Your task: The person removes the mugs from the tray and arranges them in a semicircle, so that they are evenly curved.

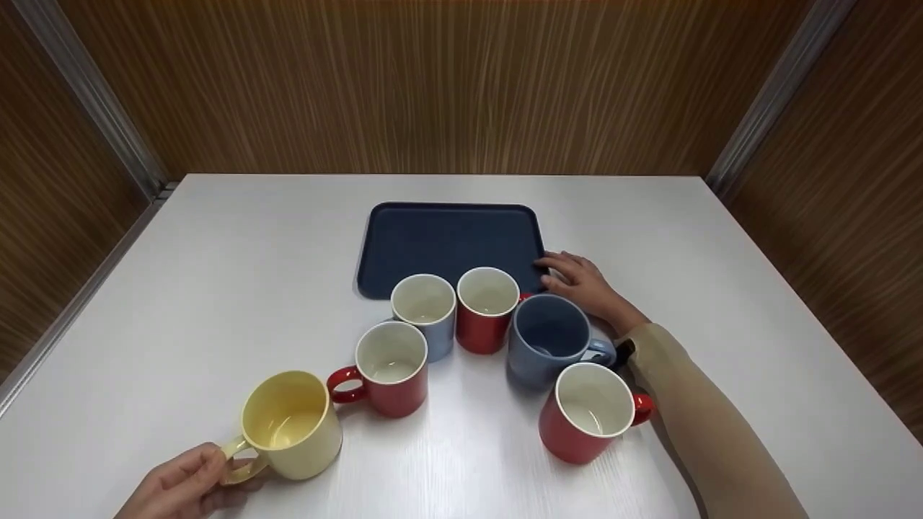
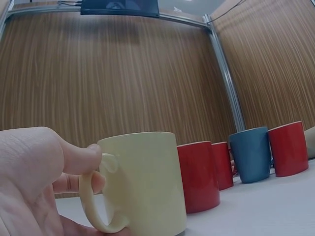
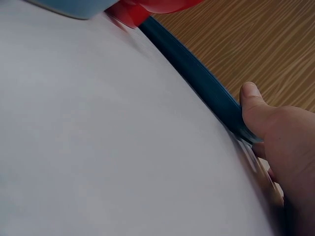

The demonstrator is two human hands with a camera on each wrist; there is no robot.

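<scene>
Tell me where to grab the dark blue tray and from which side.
Grip the dark blue tray by its raised rim at the near right corner, coming from the right, where the right hand already touches it. Mugs crowd its near edge, so the right, left and far sides are probably the easiest approaches.

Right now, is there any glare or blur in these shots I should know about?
Head view: overhead light glares off the white table between the mugs. Left wrist view: the yellow mug is sharp, the left hand soft. Right wrist view: the tray edge and right hand look blurred.
</scene>
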